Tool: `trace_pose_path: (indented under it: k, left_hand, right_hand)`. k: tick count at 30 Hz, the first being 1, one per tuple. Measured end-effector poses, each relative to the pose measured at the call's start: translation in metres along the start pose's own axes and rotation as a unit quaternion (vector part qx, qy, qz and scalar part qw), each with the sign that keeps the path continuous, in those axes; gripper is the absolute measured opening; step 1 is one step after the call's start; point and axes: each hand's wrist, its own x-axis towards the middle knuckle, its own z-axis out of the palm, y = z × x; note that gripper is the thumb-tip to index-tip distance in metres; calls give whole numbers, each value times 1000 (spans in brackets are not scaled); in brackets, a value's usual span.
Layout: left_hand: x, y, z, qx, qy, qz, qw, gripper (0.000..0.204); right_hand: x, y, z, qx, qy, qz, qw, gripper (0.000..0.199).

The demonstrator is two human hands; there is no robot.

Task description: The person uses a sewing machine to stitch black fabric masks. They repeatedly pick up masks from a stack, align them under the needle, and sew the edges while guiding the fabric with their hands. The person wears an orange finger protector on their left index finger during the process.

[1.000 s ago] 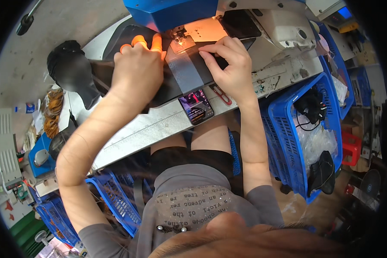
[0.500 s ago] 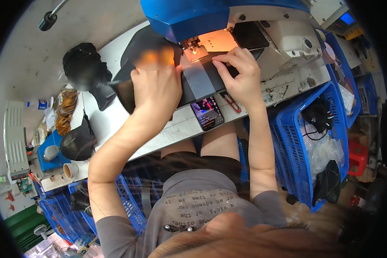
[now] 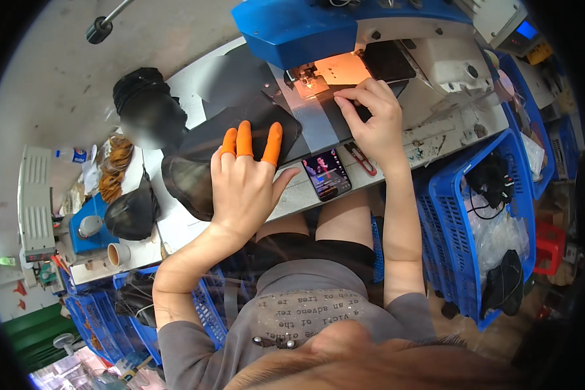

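Dark flat leather piece (image 3: 240,133) lying on the pale worktop (image 3: 175,227), extending under the blue sewing machine head (image 3: 292,29) toward the lit needle area (image 3: 315,71). Left hand (image 3: 244,185) raised just above the near edge of the piece, fingers (image 3: 244,140) spread open and gripping nothing, three of them capped with orange rubber tips. Right hand (image 3: 374,117) resting on the dark material beside the needle, fingers curled and pressing down on it, not closed around it.

Smartphone (image 3: 327,174) with lit screen flat on the worktop edge between both forearms; red-handled thread snips (image 3: 361,159) just beside it, to the right. Black bowl-shaped parts: one (image 3: 146,107) at far left of the worktop, another (image 3: 131,213) near the left end. White bottle with blue label (image 3: 71,155) and stack of brown rings (image 3: 114,166) further left. Blue plastic crate (image 3: 481,214) to the right, holding clear bags and black cables; further blue crates (image 3: 110,318) lower left.
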Motion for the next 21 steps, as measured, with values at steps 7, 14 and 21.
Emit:
trace_pose_path:
  k: [7, 14, 21]
  left_hand:
    - [-24, -64, 16, -227, 195, -111, 948, 40]
    - [-35, -124, 22, -447, 302, -338, 771, 21]
    - [-58, -133, 29, -511, 298, -384, 709, 22]
  right_hand:
    - [1, -4, 0, -8, -5, 5, 1000, 5]
    - [0, -5, -2, -17, -22, 8, 1000, 5]
    - [-1, -4, -1, -22, -36, 0, 999, 4]
